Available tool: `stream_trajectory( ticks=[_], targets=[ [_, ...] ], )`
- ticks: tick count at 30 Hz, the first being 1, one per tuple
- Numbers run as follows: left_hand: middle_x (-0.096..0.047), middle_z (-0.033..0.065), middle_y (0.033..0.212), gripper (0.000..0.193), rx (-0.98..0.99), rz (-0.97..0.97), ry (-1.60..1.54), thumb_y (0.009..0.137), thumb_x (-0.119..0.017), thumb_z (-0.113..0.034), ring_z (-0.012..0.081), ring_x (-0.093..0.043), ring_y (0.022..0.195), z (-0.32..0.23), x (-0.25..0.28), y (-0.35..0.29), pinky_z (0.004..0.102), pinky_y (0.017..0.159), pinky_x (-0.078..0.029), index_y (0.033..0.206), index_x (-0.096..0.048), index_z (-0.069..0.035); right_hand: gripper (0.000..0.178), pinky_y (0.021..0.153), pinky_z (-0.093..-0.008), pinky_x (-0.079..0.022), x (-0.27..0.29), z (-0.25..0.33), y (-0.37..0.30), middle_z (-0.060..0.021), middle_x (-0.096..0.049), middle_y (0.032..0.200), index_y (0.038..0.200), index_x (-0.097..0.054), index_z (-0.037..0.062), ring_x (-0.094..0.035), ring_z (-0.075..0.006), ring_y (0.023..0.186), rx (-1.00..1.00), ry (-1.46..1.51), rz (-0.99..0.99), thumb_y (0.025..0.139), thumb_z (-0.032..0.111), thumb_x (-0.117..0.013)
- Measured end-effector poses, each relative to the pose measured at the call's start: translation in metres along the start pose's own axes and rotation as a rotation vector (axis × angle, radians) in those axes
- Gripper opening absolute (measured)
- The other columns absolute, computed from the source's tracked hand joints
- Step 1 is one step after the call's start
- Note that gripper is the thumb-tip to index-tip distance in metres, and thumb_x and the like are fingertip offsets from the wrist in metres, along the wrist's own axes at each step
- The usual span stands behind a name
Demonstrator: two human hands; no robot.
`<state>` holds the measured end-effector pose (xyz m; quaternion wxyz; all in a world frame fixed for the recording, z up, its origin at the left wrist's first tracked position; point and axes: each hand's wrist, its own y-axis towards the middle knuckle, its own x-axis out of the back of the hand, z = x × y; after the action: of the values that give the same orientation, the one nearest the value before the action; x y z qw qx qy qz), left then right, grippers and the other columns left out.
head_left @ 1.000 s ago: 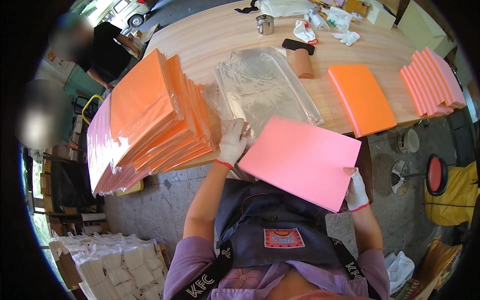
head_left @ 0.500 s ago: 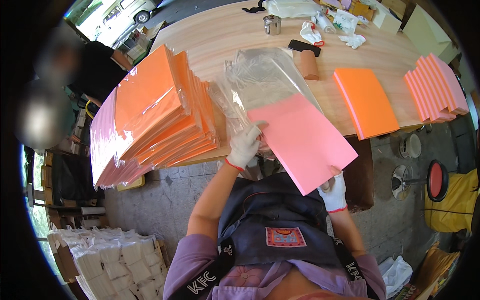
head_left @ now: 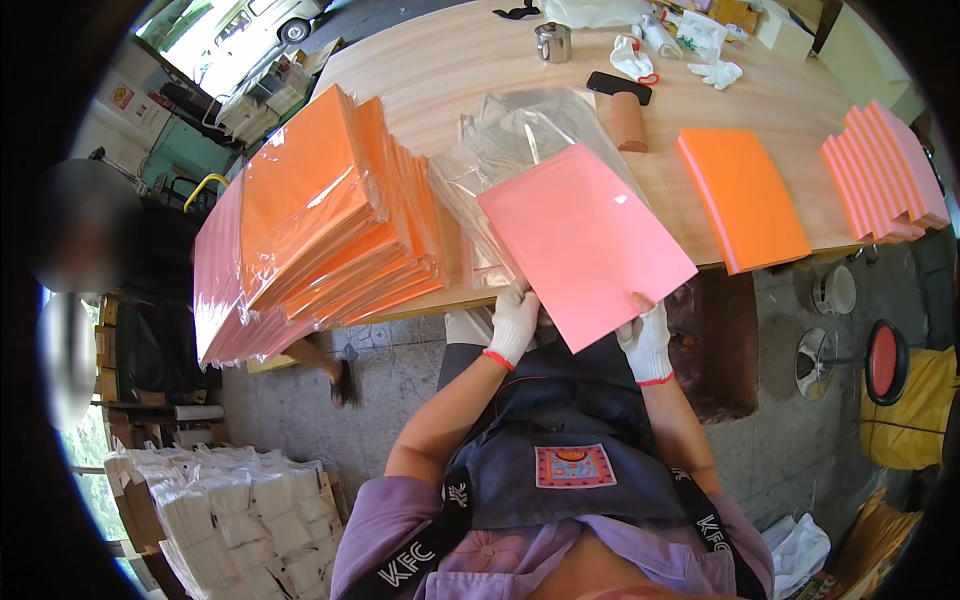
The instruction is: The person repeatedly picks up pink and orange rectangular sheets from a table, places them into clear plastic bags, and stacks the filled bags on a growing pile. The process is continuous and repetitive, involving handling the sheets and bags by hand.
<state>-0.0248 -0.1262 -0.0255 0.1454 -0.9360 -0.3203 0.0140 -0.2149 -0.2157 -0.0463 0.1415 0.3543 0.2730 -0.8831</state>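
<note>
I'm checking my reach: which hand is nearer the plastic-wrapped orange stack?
Left. The left hand is a short way right of the plastic-wrapped orange stack; the right hand lies farther right.

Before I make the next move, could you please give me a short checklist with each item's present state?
1. Right hand gripping the pink sheets: ok, thumb on top near the close edge.
2. Left hand gripping sheets or film: cannot tell; it is at their lower left edge.
3. Pink sheets fully inside clear film: cannot tell; only a glare spot hints at it.
4. Orange-topped stack apart from pink sheets: ok.
5. Wrapped packs squared up: not ok, edges staggered.
</note>
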Motion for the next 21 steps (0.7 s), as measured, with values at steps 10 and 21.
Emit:
stream_trajectory(
  ticks=[10,21],
  targets=[
    [-0.069,0.0072,0.083,0.02,0.03,0.07,-0.139,0.099,-0.051,-0.009,0.0123,-0.065,0.065,0.092,0.006,-0.037,0.0246,0.058,-0.052,0.11,-0.062,0.004,0.027,0.033,-0.0249,-0.036,0.011,-0.023,-0.072,-0.0047,-0.057,0.067,0.114,-0.05,0.0036,-0.052,-0.013,0.044,0.032,-0.166,-0.086,0.093,0.017,-0.059],
    [-0.072,0.0119,0.087,0.032,0.314,0.366,-0.025,0.099,-0.06,-0.027,0.0164,-0.066,0.061,0.069,0.021,-0.061,0.0282,0.055,-0.055,0.108,-0.064,0.004,0.025,0.044,-0.0294,-0.054,-0.002,-0.053,-0.033,-0.0099,-0.065,0.084,0.117,-0.053,0.0026,-0.066,-0.0183,0.059,-0.102,-0.118,-0.197,0.097,0.016,-0.06]
  ],
)
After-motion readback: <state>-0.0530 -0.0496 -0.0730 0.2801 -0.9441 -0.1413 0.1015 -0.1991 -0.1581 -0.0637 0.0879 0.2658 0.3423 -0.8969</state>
